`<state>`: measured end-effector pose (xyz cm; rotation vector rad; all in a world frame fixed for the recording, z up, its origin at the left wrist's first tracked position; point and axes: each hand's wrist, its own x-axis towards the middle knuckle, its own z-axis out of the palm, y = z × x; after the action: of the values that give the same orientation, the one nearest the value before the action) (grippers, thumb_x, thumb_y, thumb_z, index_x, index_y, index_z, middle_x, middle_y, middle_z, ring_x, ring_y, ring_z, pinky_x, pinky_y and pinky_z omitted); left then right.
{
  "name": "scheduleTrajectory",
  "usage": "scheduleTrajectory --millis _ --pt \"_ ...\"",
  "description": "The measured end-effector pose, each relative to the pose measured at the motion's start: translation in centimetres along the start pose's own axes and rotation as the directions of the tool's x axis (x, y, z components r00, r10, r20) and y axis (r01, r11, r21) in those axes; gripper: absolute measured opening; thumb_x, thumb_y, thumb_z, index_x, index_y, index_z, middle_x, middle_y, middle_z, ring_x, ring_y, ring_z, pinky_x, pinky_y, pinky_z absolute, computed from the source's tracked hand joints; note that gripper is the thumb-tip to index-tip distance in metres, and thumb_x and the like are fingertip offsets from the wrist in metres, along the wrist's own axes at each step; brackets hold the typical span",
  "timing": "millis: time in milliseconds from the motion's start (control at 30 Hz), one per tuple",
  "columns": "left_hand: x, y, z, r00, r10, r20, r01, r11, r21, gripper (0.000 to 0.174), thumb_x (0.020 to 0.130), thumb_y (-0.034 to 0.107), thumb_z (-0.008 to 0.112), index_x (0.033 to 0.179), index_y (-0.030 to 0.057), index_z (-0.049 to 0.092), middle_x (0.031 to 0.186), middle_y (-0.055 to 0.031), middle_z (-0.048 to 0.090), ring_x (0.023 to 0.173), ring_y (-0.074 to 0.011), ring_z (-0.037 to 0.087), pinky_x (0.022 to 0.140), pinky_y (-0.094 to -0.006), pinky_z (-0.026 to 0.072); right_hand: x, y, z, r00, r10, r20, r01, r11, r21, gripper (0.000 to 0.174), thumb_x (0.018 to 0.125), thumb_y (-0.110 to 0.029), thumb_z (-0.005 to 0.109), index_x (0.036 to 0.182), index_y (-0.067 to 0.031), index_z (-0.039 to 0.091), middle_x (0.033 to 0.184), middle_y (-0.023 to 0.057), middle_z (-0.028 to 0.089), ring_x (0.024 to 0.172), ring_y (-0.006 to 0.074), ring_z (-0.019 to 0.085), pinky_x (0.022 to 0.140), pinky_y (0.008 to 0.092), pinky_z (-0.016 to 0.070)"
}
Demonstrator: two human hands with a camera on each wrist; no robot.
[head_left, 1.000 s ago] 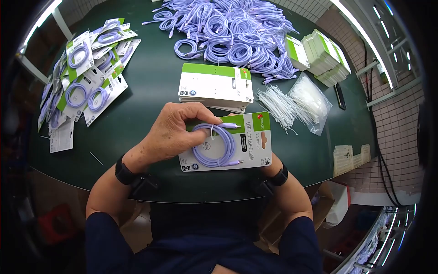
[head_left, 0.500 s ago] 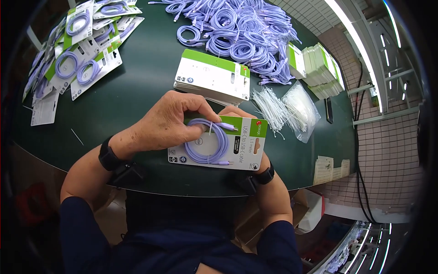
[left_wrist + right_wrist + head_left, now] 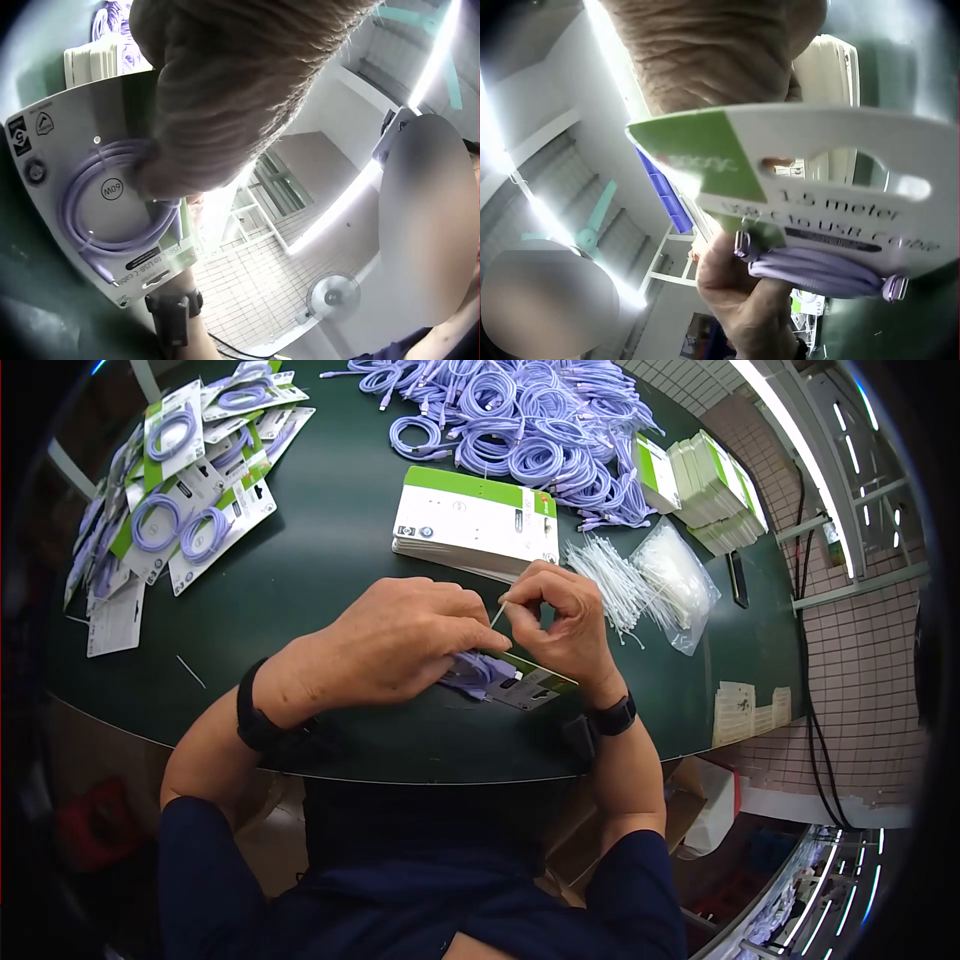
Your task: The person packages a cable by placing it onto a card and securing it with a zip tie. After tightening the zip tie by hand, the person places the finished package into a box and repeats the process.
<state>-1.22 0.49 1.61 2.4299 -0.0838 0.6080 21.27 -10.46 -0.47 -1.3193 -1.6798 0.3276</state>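
Note:
My left hand [image 3: 385, 635] holds a printed cable card [image 3: 538, 690] by its edge, with a coiled lilac USB-C cable [image 3: 470, 673] against its front. The card is tipped steeply, so the head view shows its front only at a slant. Beyond its top edge, my right hand [image 3: 562, 622] pinches the end of a thin white cable tie [image 3: 498, 615] between thumb and forefinger. In the left wrist view the coil [image 3: 73, 202] lies flat on the card, with white tie bits at two spots. Both cable plugs [image 3: 895, 288] show in the right wrist view.
Just beyond my hands stands a stack of blank cards [image 3: 475, 520]. Loose white cable ties [image 3: 612, 585] and a bag of ties [image 3: 675, 585] lie to its right. Behind are a heap of lilac cables [image 3: 520, 420] and more card stacks [image 3: 715, 490]; finished cards [image 3: 200, 490] pile up at left.
The card has tipped from facing up to standing steeply. My right hand has come out from behind it and now pinches the tie at its back; my left hand still grips the card and cable.

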Motion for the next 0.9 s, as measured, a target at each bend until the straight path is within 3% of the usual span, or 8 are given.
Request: scheduleTrajectory --millis 233,333,500,633,733,767,867,900 --pt "0.7 1.8 -0.4 0.997 -0.006 0.08 -0.002 0.996 0.095 0.028 0.081 0.005 0.082 0.108 0.0087 0.076 0.097 -0.0059 0.071 0.088 -0.0283 0.07 0.074 -0.0404 0.0553 -0.2 -0.3 0.5 1.0 0.011 0.002 -0.011 0.999 0.035 0.011 0.077 0.009 0.068 0.082 -0.0011 0.066 0.073 0.0059 0.064 0.062 0.0148 0.062 0.058 0.0277 0.0484" --pt "0.7 1.6 0.0 0.994 -0.072 0.083 0.077 0.995 -0.064 0.026 0.08 0.007 0.085 0.104 0.0078 0.075 0.094 -0.0072 0.069 0.083 -0.0288 0.069 0.068 -0.0404 0.0546 -0.5 0.4 0.3 0.999 -0.011 0.045 0.012 1.0 -0.025 0.011 0.076 0.008 0.068 0.082 -0.0009 0.065 0.073 0.006 0.063 0.062 0.0152 0.062 0.058 0.0284 0.0482" --pt "1.1 2.0 0.3 0.998 -0.035 0.048 0.035 0.999 0.013 0.026 0.078 0.004 0.086 0.101 0.0062 0.074 0.089 -0.0084 0.065 0.076 -0.0296 0.067 0.064 -0.0401 0.0543 -0.7 0.6 -0.5 0.999 -0.016 0.035 0.018 0.997 -0.071 0.011 0.078 0.007 0.069 0.081 -0.001 0.063 0.073 0.0062 0.062 0.062 0.0144 0.062 0.058 0.0286 0.0482" --pt "1.0 2.0 0.4 0.999 0.027 0.03 -0.03 0.995 0.099 0.031 0.077 -0.001 0.085 0.106 0.0053 0.074 0.086 -0.0095 0.062 0.075 -0.0281 0.066 0.065 -0.0383 0.0538 -0.8 0.5 -1.1 0.996 0.043 0.081 -0.045 0.999 0.021 0.008 0.084 0.006 0.069 0.082 -0.0016 0.067 0.076 0.0043 0.067 0.064 0.0141 0.063 0.06 0.0284 0.0493" --pt "0.8 2.1 -0.5 0.99 -0.134 -0.048 0.135 0.99 0.027 0.033 0.081 -0.005 0.078 0.112 0.0043 0.072 0.092 -0.0058 0.062 0.086 -0.0244 0.068 0.075 -0.0359 0.058 -0.7 0.2 -2.0 0.917 0.366 0.159 -0.397 0.882 0.255 0.003 0.094 0.0 0.07 0.095 -0.0011 0.072 0.083 0.0022 0.071 0.069 0.0123 0.066 0.064 0.0277 0.0525" --pt "0.7 1.9 -0.7 0.991 -0.126 -0.055 0.128 0.991 0.039 0.033 0.081 -0.005 0.078 0.112 0.0043 0.072 0.092 -0.0058 0.062 0.086 -0.0244 0.068 0.075 -0.0359 0.058 -0.8 0.5 -2.2 0.923 0.353 0.155 -0.383 0.889 0.252 0.003 0.094 0.0 0.07 0.095 -0.0011 0.072 0.083 0.0022 0.071 0.069 0.0123 0.066 0.064 0.0277 0.0525" --pt "0.6 0.9 -0.9 0.823 -0.447 -0.351 0.253 0.841 -0.478 0.038 0.086 -0.008 0.077 0.123 0.0012 0.072 0.097 -0.0015 0.068 0.089 -0.0143 0.069 0.081 -0.0304 0.06 -0.7 1.9 -2.2 0.895 0.444 -0.043 -0.312 0.691 0.652 0.015 0.101 -0.009 0.071 0.112 0.0018 0.071 0.098 0.004 0.075 0.081 0.0109 0.069 0.073 0.0277 0.0563" --pt "0.6 0.6 -0.9 0.82 -0.44 -0.366 0.244 0.848 -0.471 0.038 0.086 -0.008 0.077 0.123 0.0012 0.072 0.097 -0.0015 0.068 0.089 -0.0143 0.069 0.081 -0.0304 0.06 -0.6 1.8 -2.2 0.902 0.43 -0.041 -0.304 0.699 0.647 0.015 0.101 -0.009 0.071 0.112 0.0018 0.071 0.098 0.004 0.075 0.081 0.0109 0.069 0.073 0.0277 0.0563"
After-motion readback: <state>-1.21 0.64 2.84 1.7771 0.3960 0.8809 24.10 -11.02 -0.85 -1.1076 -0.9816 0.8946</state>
